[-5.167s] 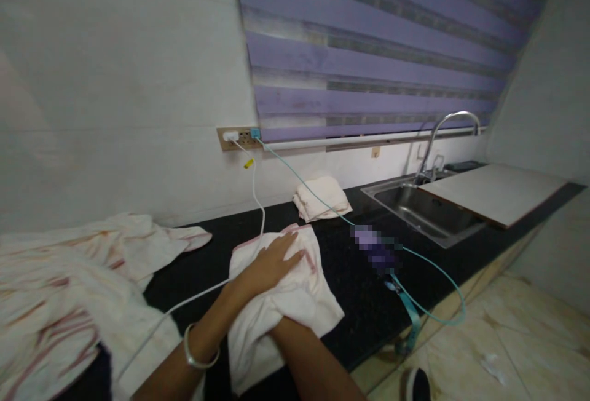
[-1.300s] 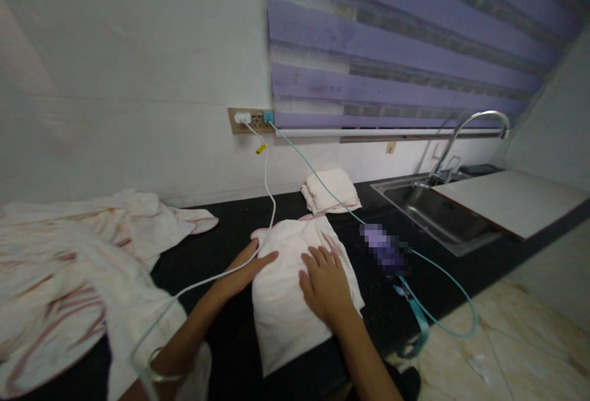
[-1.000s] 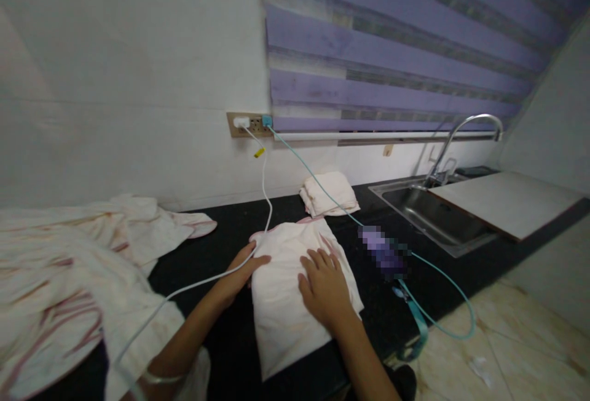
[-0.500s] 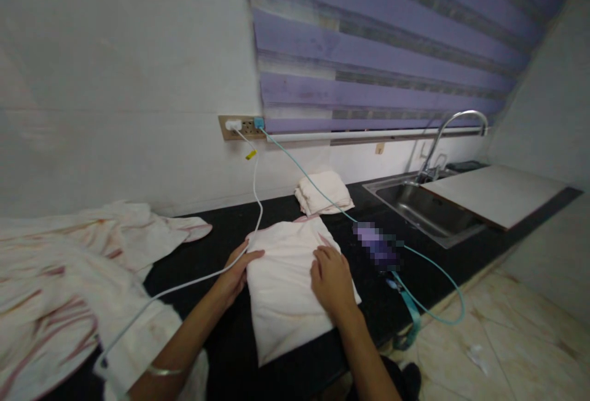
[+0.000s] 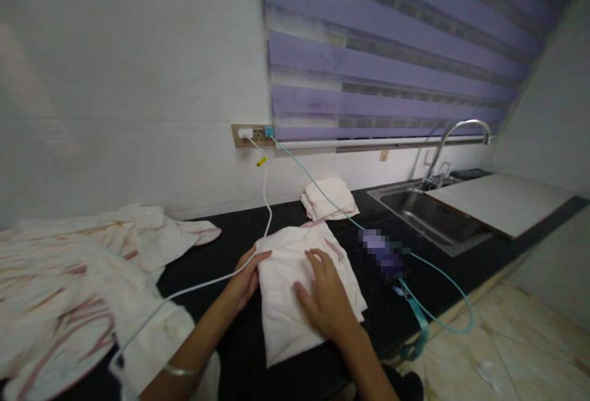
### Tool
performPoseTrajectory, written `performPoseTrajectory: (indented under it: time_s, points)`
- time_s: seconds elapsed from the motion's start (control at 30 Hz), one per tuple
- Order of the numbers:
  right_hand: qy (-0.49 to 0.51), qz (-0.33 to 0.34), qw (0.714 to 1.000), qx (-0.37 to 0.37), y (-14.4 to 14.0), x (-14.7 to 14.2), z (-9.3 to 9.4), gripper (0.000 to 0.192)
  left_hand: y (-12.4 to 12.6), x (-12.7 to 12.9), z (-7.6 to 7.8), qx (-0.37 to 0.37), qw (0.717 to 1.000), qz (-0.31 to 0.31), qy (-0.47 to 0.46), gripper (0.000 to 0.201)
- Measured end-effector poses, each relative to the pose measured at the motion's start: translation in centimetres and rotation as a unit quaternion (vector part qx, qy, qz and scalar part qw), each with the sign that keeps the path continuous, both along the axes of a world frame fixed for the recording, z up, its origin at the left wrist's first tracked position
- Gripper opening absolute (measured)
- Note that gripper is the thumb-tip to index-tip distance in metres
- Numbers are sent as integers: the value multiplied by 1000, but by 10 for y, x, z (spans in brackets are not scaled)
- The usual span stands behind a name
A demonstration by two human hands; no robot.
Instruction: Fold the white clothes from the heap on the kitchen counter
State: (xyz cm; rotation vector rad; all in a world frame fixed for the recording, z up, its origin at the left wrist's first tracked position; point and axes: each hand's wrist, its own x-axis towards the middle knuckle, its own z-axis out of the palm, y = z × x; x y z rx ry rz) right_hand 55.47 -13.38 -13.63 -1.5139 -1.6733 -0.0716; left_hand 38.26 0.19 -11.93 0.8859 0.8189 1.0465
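A white cloth with pinkish edging (image 5: 288, 302) lies folded into a rough rectangle on the dark counter in front of me. My left hand (image 5: 246, 278) grips its left edge, thumb on top; the other fingers are partly hidden at the side. Over the cloth's right half, my right hand (image 5: 325, 296) is open with fingers and thumb spread; whether it presses on the fabric I cannot tell. Behind this cloth sits a small folded stack of similar cloth (image 5: 329, 199). Crumpled white cloths with reddish marks (image 5: 83, 278) spread across the left side.
A white cable (image 5: 198, 288) runs from the wall socket (image 5: 253, 136) across my left wrist area. The teal cable (image 5: 299, 164) leads to a blurred purple object (image 5: 382, 253). To the right are a steel sink (image 5: 415, 210), a faucet (image 5: 442, 149) and a white board (image 5: 507, 198).
My right hand has shifted left over the cloth and its fingers have spread. My left hand stays at the left edge. The whole view has shifted slightly.
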Motion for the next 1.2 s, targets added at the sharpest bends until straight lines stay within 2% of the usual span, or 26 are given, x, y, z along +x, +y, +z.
performPoseTrajectory:
  time_s: [0.07, 0.13, 0.2, 0.27, 0.37, 0.47, 0.57, 0.67, 0.77, 0.87, 0.93, 1.0, 1.07, 1.13, 1.2]
  points:
    - [-3, 35, 999, -19, -12, -23, -6, 98, -1, 2, 1, 21, 999, -21, -35, 55]
    - [10, 30, 999, -28, -19, -46, -16, 134, -3, 6, 3, 43, 995, -45, -72, 61]
    - [39, -26, 998, -32, -16, -62, -27, 145, -8, 12, 5, 39, 992, -58, -103, 63]
    - [67, -89, 993, -35, -8, -71, -35, 138, -13, 19, 6, 24, 989, -69, -125, 60]
    - [71, -132, 988, -22, 5, -70, -38, 111, -18, 25, 6, 5, 986, -84, -147, 55]
    - [74, -153, 985, 0, 6, -63, -30, 82, -19, 25, 6, 13, 983, -88, -160, 50]
    - [87, -159, 983, 27, 0, -51, -18, 65, -20, 23, 9, 63, 984, -66, -155, 46]
    - [100, -163, 981, 43, -6, -39, -8, 58, -23, 24, 13, 109, 983, -42, -139, 45]
    - [121, -168, 977, 42, -10, -27, 2, 58, -27, 26, 17, 120, 987, -18, -109, 49]
    - [165, -146, 974, 59, -15, -16, 14, 51, -29, 24, 21, 152, 988, 8, -35, 46]
    - [192, -116, 971, 76, -19, -9, 24, 42, -30, 19, 24, 217, 975, 22, 49, 36]
    - [207, -90, 970, 90, -23, -2, 33, 34, -29, 13, 27, 304, 941, 45, 142, 26]
    - [210, -73, 970, 97, -27, 5, 42, 32, -26, 6, 28, 373, 901, 91, 201, 25]
    - [209, -59, 971, 98, -30, 10, 50, 32, -23, 0, 28, 409, 880, 115, 211, 24]
    - [203, -43, 973, 99, -32, 13, 57, 32, -18, -3, 26, 416, 889, 56, 185, 20]
